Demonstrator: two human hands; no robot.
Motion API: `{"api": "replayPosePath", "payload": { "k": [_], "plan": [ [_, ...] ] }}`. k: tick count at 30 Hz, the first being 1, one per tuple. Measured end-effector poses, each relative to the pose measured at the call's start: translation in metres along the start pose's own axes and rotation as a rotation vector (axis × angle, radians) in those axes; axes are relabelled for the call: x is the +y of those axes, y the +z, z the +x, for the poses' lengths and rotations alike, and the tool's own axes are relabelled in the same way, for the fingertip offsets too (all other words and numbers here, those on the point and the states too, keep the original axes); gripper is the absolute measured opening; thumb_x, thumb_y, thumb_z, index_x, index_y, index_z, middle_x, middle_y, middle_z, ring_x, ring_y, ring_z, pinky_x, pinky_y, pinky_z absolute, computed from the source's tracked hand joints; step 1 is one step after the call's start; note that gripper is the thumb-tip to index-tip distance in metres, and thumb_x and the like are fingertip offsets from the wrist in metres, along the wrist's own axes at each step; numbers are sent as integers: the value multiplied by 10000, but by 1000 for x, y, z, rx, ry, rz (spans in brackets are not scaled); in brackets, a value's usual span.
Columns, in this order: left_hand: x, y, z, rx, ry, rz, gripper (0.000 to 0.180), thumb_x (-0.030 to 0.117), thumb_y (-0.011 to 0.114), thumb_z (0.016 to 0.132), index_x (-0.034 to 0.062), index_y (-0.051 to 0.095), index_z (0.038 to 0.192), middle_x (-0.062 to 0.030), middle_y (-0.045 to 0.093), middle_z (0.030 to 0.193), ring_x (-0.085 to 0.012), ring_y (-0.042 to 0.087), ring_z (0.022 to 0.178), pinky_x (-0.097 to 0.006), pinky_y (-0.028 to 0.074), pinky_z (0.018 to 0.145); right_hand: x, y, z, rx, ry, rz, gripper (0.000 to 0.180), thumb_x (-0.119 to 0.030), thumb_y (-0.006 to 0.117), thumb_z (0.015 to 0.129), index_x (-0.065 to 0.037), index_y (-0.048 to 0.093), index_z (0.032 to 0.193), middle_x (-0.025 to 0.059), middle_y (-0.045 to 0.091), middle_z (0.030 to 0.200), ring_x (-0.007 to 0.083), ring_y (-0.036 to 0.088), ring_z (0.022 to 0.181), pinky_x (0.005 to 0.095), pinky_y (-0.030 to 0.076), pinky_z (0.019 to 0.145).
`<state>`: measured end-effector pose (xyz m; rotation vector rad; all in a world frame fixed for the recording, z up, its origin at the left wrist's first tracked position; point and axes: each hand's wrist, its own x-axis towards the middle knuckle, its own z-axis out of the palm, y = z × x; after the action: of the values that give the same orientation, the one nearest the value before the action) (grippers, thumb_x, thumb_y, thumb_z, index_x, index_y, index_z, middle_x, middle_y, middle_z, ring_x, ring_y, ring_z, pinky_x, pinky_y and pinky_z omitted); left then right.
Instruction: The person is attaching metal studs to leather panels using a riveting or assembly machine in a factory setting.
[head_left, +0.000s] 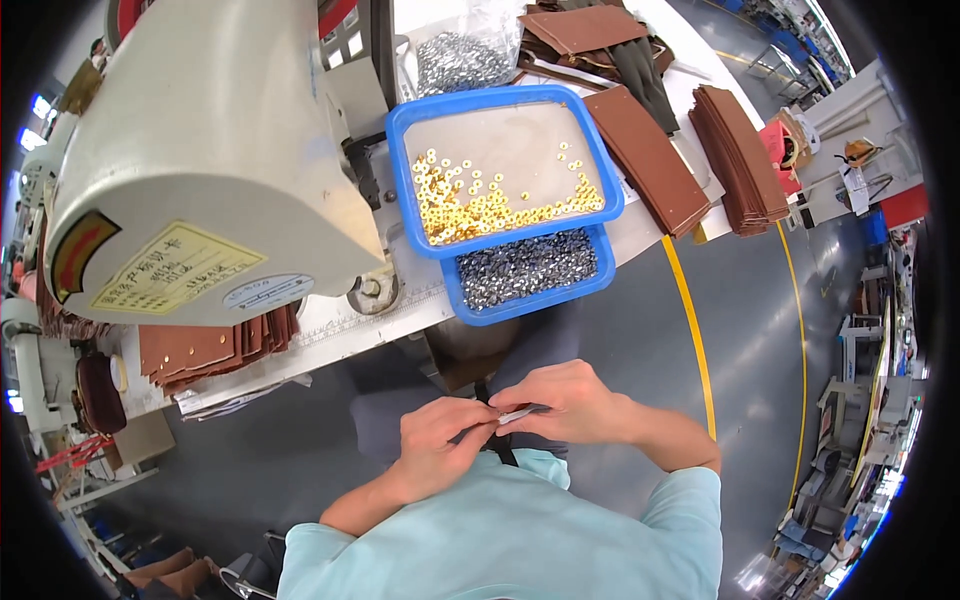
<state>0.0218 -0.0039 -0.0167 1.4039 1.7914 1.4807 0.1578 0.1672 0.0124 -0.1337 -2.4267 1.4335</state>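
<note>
A small pale piece point(514, 414), mostly covered and hard to make out, is pinched in the fingertips of both the left hand point(442, 437) and the right hand point(568, 402), above the lap point(378, 425). Of two blue trays, the upper tray point(405, 180) holds uncountable gold rings point(470, 215) and partly hides the lower tray point(500, 317) of dark metal bits point(525, 272). Open room separates both hands from the table point(405, 315) edge.

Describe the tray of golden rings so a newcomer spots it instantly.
Start at the big cream machine filling the upper left. Just right of it, a blue-rimmed tray overlaps a nearer blue tray. The first is yours: it holds loose golden rings, whereas the nearer one holds dark, silvery pieces.
</note>
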Motion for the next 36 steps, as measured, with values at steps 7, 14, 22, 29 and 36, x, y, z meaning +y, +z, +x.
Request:
{"api": "replayPosePath", "payload": {
  "k": [7, 14, 22, 29, 36],
  "plan": [
    [2, 3, -1, -7, -187, -133, 249, 42, 777, 774, 42, 724, 1018, -86, 740, 955, -228, 718, 812, -306, 567, 724, 1, 1, 1, -21, 88, 127, 280, -71, 826, 761, -35, 712, 1013, 108, 725, 891, 242, 715, 749, 328, 580, 631],
    [11, -6, 18, -231, -197, 28, 403, 189, 821, 782, 51, 715, 1146, -103, 743, 964, -229, 719, 816, -316, 560, 764, 11, 24, -6, 114, -134, -8, 202, 18, 745, 743, -46, 608, 878, 82, 662, 800, 273, 651, 707, 367, 530, 586],
    [2, -3, 14, -230, -288, 5, 350, 166, 837, 755, 55, 755, 1077, -100, 754, 907, -185, 721, 756, -289, 559, 684, 22, 36, -13, 218, -162, -45, 199, 60, 707, 741, -44, 555, 817, 72, 659, 767, 266, 648, 687, 367, 524, 554],
    [2, 0, 18, -111, -347, -67, 310, 125, 814, 798, 39, 749, 1089, -102, 752, 886, -162, 720, 730, -255, 560, 671, 7, 14, 9, 21, -54, 60, 302, -88, 703, 855, -39, 615, 1140, 112, 716, 891, 296, 695, 750, 361, 563, 619],
    [3, -25, 13, -52, -213, 162, 281, 98, 768, 842, 45, 676, 1102, -73, 717, 801, -148, 689, 673, -260, 541, 618, 31, -81, 69, 309, 206, -434, 256, -54, 751, 812, -30, 711, 1064, 151, 724, 921, 263, 721, 821, 341, 573, 727]
  ]
}}
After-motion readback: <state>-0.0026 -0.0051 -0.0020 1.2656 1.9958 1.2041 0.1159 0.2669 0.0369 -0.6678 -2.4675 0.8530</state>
